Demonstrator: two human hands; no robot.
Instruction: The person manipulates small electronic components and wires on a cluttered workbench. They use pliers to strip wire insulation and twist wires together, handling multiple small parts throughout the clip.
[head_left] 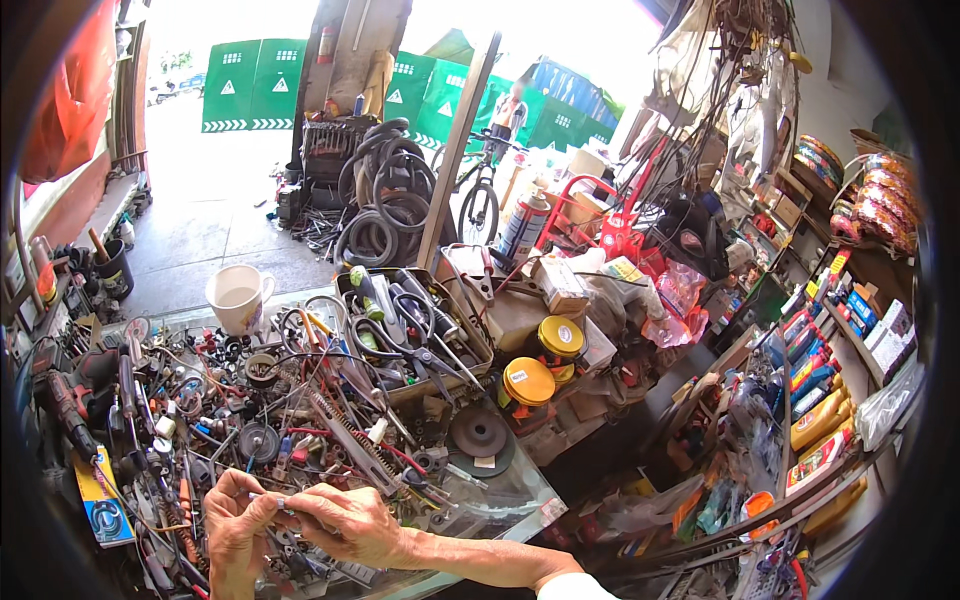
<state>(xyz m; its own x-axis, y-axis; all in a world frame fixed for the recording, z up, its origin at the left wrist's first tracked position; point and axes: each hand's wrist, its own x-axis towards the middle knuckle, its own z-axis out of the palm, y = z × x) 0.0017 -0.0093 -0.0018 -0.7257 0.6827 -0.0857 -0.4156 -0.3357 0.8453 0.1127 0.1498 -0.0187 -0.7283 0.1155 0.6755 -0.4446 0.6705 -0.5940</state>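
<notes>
Both hands meet over the cluttered bench at the lower left. My left hand (pixel 238 525) is closed, thumb and forefinger pressed together. My right hand (pixel 350 522) is closed in a pinch right beside it. Between the fingertips shows a tiny pale piece (pixel 284 504), too small to name. Beneath and around the hands lie loose small metal parts, wires and screws. Just beyond them are a dark round wheel-like part (pixel 259 442) and a long coil spring (pixel 352 440). To the left lies a blue-and-yellow card pack (pixel 103 505).
A white mug (pixel 238 299) stands at the bench's far side, beside a tray of scissors and tools (pixel 425 325). A grinding disc (pixel 479 430) lies near the glass edge; two yellow-lidded tubs (pixel 528 381) stand right of it. Beyond are tyres (pixel 392 190), a bicycle (pixel 479 210) and a person (pixel 508 115).
</notes>
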